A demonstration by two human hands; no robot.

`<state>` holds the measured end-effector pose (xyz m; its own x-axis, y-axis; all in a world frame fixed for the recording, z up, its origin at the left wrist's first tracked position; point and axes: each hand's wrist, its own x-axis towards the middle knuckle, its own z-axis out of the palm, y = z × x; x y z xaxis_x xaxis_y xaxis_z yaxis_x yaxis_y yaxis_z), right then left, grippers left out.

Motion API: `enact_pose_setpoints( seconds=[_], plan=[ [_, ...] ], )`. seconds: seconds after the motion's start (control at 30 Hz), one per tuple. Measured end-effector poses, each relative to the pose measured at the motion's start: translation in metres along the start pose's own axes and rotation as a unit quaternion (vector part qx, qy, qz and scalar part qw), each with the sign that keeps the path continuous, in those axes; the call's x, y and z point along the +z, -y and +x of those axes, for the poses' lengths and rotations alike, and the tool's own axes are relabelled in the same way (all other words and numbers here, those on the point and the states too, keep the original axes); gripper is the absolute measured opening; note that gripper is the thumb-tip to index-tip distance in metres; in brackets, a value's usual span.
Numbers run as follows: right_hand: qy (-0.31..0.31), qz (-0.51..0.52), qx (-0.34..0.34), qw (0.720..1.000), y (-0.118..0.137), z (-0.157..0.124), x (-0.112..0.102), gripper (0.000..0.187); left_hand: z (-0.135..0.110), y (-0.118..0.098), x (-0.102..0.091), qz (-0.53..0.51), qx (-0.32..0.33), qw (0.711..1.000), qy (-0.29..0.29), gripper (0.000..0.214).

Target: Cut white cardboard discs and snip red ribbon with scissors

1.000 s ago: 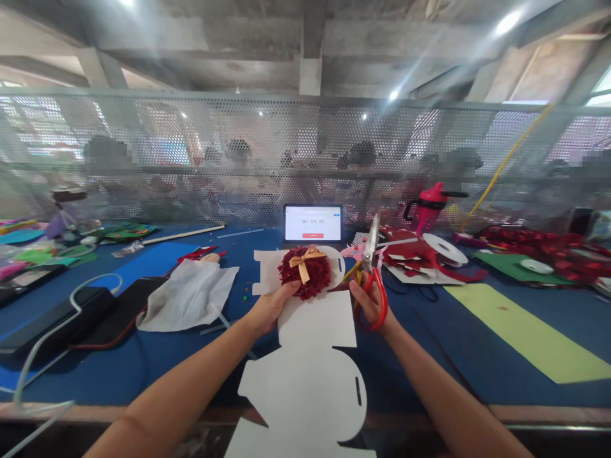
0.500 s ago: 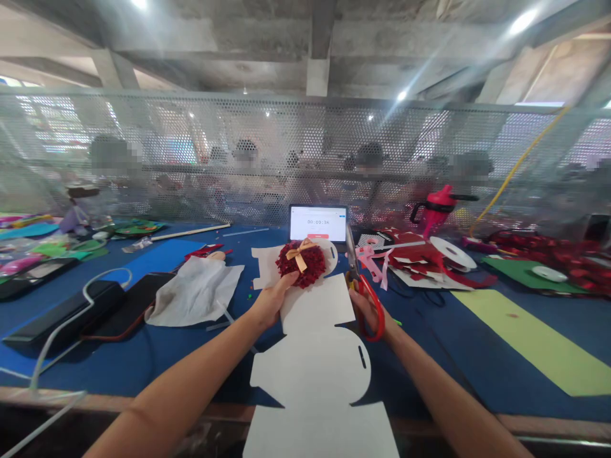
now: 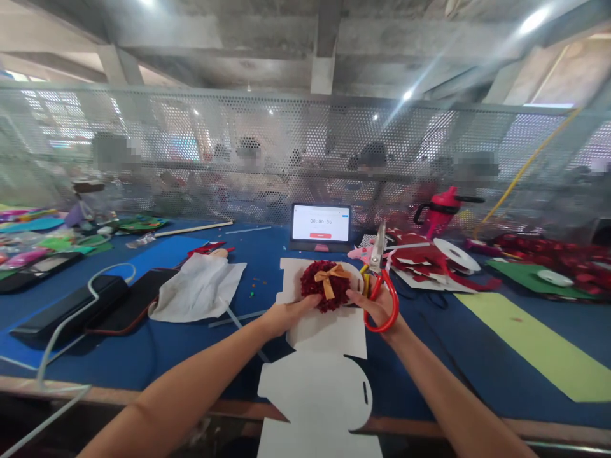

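In front of the screen [image 3: 321, 222], a dark red puff [image 3: 316, 286] with a tan bow lies against a white card [image 3: 317, 378], which stretches away from the screen toward the person. The left hand [image 3: 286, 316] holds puff and card together, thumb on the puff. The right hand [image 3: 379, 305] grips red-handled scissors [image 3: 377, 261], its fingertips at the puff's side. Left of the screen, a pale cloth [image 3: 200, 286] lies on the surface [image 3: 262, 254].
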<state>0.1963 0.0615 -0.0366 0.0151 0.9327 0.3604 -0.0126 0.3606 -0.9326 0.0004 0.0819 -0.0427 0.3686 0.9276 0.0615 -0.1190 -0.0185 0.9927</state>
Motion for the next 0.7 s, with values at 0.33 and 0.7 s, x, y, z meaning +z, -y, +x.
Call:
enact_pose_setpoints(
  seconds=[0.33,0.7],
  plan=[
    [-0.017,0.026,0.0,1.0,0.0,-0.001,0.005,0.033,-0.004,-0.007,0.002,0.005,-0.092,0.996,-0.014,0.05],
    [-0.014,0.081,0.015,0.996,-0.001,-0.001,0.008,0.034,-0.007,-0.015,0.01,-0.104,-0.078,0.991,0.011,0.038]
  ],
)
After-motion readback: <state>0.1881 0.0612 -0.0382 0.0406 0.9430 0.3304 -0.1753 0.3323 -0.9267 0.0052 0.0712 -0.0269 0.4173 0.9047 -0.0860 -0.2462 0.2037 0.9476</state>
